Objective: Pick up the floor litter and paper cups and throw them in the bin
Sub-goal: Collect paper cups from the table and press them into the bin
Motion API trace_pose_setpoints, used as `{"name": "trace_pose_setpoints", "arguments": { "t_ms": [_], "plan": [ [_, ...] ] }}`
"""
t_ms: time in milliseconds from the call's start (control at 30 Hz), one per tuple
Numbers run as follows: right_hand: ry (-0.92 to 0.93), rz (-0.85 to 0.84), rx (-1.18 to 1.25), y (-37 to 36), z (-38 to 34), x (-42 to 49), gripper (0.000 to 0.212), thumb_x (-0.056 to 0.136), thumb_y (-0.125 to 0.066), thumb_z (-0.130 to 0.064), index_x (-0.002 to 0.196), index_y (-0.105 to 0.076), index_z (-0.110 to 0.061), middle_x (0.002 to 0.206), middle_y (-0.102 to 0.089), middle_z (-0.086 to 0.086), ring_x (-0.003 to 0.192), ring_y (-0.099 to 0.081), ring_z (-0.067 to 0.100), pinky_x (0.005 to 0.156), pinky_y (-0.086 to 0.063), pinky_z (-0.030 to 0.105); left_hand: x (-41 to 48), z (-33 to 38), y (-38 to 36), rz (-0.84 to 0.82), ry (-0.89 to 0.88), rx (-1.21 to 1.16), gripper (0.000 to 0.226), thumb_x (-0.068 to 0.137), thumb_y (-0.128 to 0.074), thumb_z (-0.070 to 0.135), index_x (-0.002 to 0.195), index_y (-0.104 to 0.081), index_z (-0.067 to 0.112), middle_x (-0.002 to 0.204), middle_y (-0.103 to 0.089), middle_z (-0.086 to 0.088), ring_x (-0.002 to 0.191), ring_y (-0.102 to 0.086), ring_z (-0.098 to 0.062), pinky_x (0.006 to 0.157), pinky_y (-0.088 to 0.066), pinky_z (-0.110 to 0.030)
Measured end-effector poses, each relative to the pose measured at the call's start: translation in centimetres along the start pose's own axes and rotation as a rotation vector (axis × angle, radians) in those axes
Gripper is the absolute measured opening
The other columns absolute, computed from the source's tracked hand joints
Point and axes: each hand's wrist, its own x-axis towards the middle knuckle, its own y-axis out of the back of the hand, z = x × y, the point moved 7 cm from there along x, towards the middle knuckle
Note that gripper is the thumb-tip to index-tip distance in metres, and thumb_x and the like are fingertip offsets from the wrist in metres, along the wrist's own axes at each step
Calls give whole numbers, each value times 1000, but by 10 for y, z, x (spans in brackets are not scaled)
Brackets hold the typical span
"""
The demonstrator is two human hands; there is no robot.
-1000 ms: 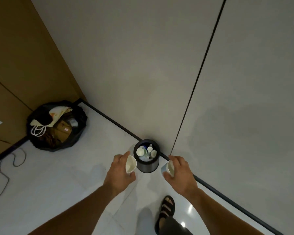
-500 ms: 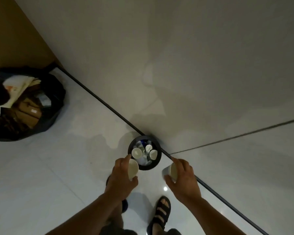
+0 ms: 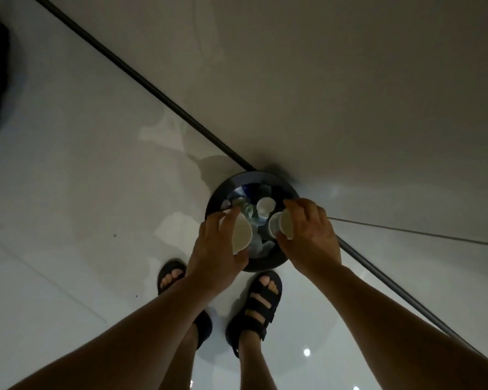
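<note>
A paper cup (image 3: 241,233) is gripped in the left hand (image 3: 216,250) and another cup (image 3: 281,225) in the right hand (image 3: 309,236), both held right over the round bin (image 3: 214,197) below, probably so they can be dropped in.

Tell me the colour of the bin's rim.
Black, or very dark; the bin shows best in the head view.
</note>
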Motion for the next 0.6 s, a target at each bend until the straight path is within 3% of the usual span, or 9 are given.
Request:
{"name": "trace_pose_setpoints", "arguments": {
  "t_ms": [133,233,400,533,600],
  "plan": [
    [84,-11,-30,-40,-2,16,66,75,-79,-34,130,-52,-11,119,-59,13,104,-61,31,86,-51,35,12,-11,-21,66,-53,115,88,68,-78,32,141,-30,24,131,-45,-9,117,-45,-26,83,-49,-32],
    [30,-69,70,-63,-3,21,70,77,-78,-33,136,-44,-16,125,-54,10,110,-56,30,88,-48,35,25,-13,-26,98,-51,177,88,66,-79,38,140,-34,21,129,-48,-10,116,-46,-26,86,-48,-35],
    [35,16,115,-74,6,17,62,83,-68,-37,136,-48,-11,127,-54,14,112,-55,32,91,-50,38,41,-11,-29,121,-102,274,85,61,-84,35,136,-46,15,127,-51,-14,118,-48,-32,91,-46,-42],
    [176,72,-17,-80,7,4,54,84,-69,-30,130,-55,-6,124,-58,17,106,-59,34,88,-52,39,53,-4,-29,125,-131,336,77,63,-77,34,132,-50,15,126,-52,-14,121,-46,-34,95,-41,-45],
    [191,69,-50,-85,9,0,52,86,-68,-29,131,-55,-6,127,-57,17,111,-58,34,94,-49,40,53,-2,-32,108,-156,371,76,63,-76,35,132,-50,15,126,-52,-14,120,-46,-34,96,-39,-45]
  ]
}}
